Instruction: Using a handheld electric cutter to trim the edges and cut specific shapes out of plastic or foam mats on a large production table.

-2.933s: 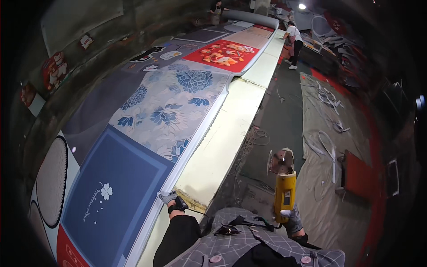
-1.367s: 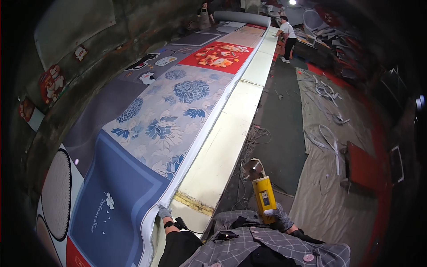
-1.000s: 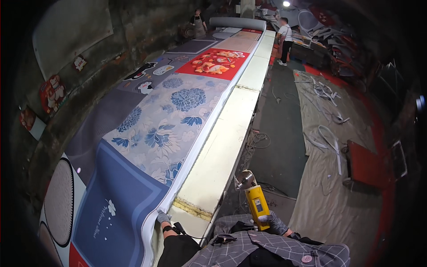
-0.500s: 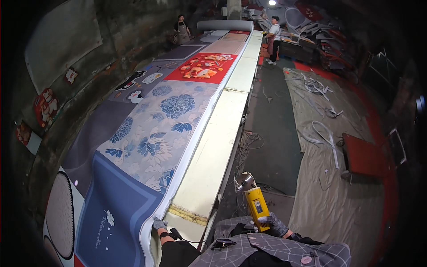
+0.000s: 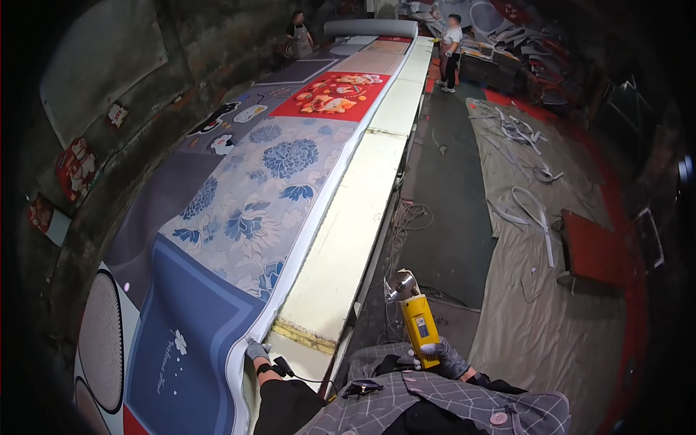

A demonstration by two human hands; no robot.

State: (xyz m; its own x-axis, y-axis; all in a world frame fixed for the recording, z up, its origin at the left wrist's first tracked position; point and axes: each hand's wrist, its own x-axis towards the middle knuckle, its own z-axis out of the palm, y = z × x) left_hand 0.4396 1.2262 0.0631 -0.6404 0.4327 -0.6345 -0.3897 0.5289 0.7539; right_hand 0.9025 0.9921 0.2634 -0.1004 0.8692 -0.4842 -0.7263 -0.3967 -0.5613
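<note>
A long sheet of printed floor mats [image 5: 279, 188] covers the table, with floral, red cartoon and plain blue panels. My left hand [image 5: 257, 350], in a grey glove, grips the sheet's white right edge beside the blue panel [image 5: 199, 326], which bulges in a wave there. Part of that hand's fingers is hidden at the edge. In my gloved right hand [image 5: 448, 361] is a yellow handheld electric cutter [image 5: 420, 326], held around its body. Its round metal blade [image 5: 401, 287] points away from me, over the floor right of the table and apart from the sheet.
The pale table top [image 5: 337, 217] shows along the sheet's right side. A grey roll [image 5: 370, 27] lies at the far end, between two people [image 5: 299, 36] [image 5: 450, 54]. Cables [image 5: 413, 217] lie beside the table. White offcut strips [image 5: 533, 210] and a red-brown board [image 5: 594, 250] are at right.
The view has shifted slightly, so the far table and people sit higher. My left hand stays at the sheet's edge, and the cutter remains in my right hand.
</note>
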